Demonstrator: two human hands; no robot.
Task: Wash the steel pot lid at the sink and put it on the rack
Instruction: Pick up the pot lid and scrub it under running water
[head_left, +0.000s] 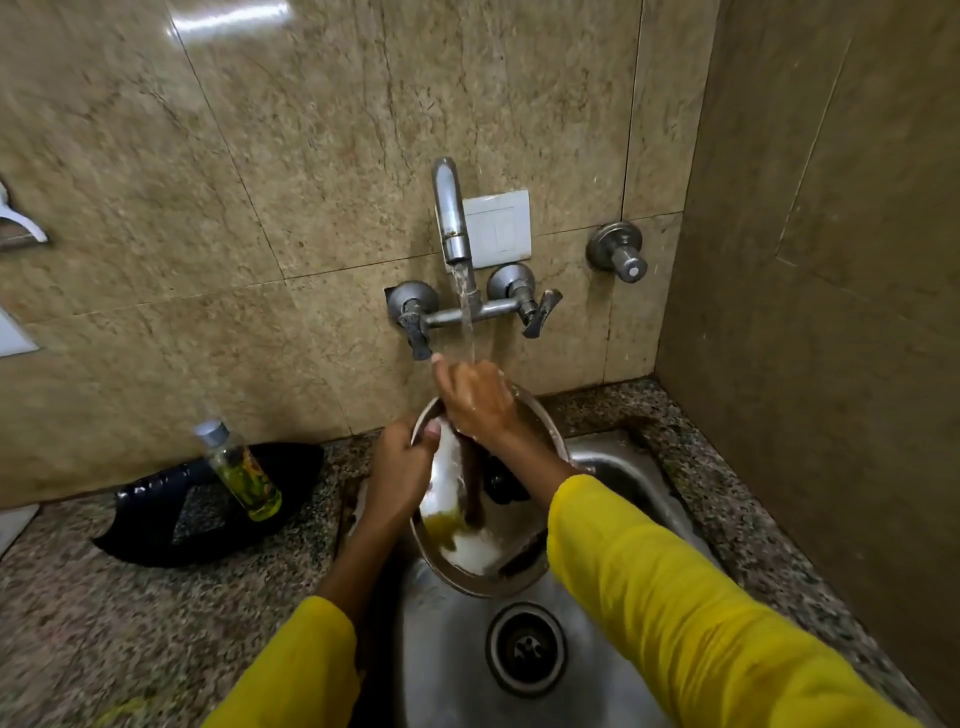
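- Head view is showing the steel pot lid (467, 551) hanging tilted over the sink (447, 649). Its oval outline is running from the back wall down toward the drain (525, 648), with the face bearing a dark knob turning up to the camera.
- Left hand (397, 467) is gripping the lid's left rim, thumb lying on the face.
- Right hand (475, 400) is resting on the lid's far edge under water (467, 312) running from the tap (451, 213); whether its fingers are clamping the rim cannot be told.

Curled left hand (397, 467), outstretched right hand (475, 397).
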